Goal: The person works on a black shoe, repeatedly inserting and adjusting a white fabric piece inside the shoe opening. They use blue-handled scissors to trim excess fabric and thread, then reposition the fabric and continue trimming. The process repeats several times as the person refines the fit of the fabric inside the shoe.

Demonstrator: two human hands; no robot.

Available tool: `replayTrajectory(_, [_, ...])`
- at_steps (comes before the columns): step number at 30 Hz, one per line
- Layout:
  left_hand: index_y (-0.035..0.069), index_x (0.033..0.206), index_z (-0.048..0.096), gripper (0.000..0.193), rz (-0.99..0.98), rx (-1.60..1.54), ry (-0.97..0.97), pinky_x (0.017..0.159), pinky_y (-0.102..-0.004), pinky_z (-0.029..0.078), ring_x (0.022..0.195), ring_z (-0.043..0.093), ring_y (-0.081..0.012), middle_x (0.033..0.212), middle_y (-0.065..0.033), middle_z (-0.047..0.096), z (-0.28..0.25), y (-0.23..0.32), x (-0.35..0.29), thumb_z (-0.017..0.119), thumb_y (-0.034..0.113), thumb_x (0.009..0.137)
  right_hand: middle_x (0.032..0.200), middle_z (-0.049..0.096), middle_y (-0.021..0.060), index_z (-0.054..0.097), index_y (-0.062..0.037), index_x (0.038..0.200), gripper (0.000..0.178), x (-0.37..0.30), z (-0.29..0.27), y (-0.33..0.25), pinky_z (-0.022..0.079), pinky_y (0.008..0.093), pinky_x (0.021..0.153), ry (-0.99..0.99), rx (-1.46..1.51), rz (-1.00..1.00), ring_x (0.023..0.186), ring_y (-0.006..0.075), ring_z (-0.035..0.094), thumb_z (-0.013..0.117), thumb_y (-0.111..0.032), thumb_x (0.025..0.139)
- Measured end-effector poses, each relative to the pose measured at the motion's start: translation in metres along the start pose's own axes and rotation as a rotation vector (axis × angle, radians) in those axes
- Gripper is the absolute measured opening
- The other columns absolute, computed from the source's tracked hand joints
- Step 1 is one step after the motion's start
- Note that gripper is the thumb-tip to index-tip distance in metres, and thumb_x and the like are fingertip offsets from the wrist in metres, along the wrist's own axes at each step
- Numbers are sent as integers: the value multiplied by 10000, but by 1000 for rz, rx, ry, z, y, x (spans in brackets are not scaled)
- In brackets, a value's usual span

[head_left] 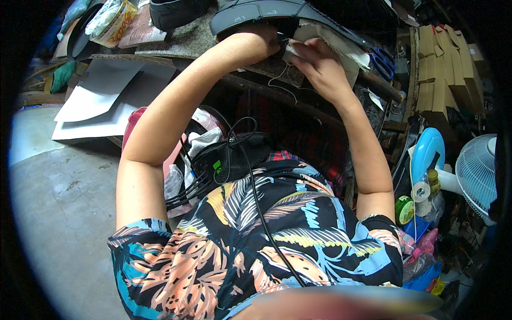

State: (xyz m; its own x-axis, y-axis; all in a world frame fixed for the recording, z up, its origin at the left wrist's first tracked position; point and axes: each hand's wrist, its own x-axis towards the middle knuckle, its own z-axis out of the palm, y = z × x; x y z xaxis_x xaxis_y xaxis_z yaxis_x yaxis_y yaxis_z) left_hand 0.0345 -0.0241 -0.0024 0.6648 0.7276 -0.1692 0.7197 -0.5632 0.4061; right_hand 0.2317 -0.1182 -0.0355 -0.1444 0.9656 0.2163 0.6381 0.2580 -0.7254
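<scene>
I see both hands at the desk [202,40] front edge: right hand [320,66] pinches cream cloth [333,42], left hand [269,40] grips the dark curved piece [256,13], steadying it for close work.

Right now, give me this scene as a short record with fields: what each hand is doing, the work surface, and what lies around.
left hand: left hand reaches under the dark curved sole piece, fingers hidden from view
right hand: right hand pinches the pale cloth piece
thread: a loose white thread hangs below the hands
work surface: cluttered workbench
right of hands: blue-handled scissors, stacked cardboard boxes
left side: white paper sheets
lower right: white fan, green tape roll
</scene>
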Motion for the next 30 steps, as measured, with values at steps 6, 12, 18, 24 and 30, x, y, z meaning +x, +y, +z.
replayTrajectory(6, [20,1045,680,280,-185,-35,-222,694,-378,532,718,672,-262,859,-171,691,-15,5,-2,572,239,909,1169,580,62,697,-284,1194,418,-7,7,-12,440,422,959,66,-507,-296,1144,281,547,644,-524,856])
replayTrajectory(12, [5,1056,656,274,-167,-95,-208,670,-337,534,672,652,-210,854,-146,683,-14,-2,-5,571,226,917,1226,556,57,710,-290,1176,454,-5,7,-8,406,470,990,31,-8,-199,1181,295,500,673,-558,812])
replayTrajectory(18, [-3,939,711,297,-109,-195,-94,618,-380,539,607,664,-257,707,-144,689,-7,-4,-3,513,218,925,1206,560,86,717,-214,1168,433,-10,1,-13,451,398,966,42,-346,-353,1102,282,547,687,-498,843])
replayTrajectory(24, [-14,1002,670,226,377,149,173,758,-367,541,843,658,-292,935,-154,662,0,-6,-10,557,158,908,1204,568,110,695,-147,1141,452,-7,-4,-9,477,421,952,42,-325,-213,1125,301,556,738,-445,803])
replayTrajectory(30, [12,1083,639,228,398,138,163,856,-384,514,1005,616,-330,1076,-162,626,11,-3,-14,571,144,909,1131,580,88,702,-172,1135,474,-10,-1,-10,503,413,922,90,-494,-374,1079,288,568,772,-435,747])
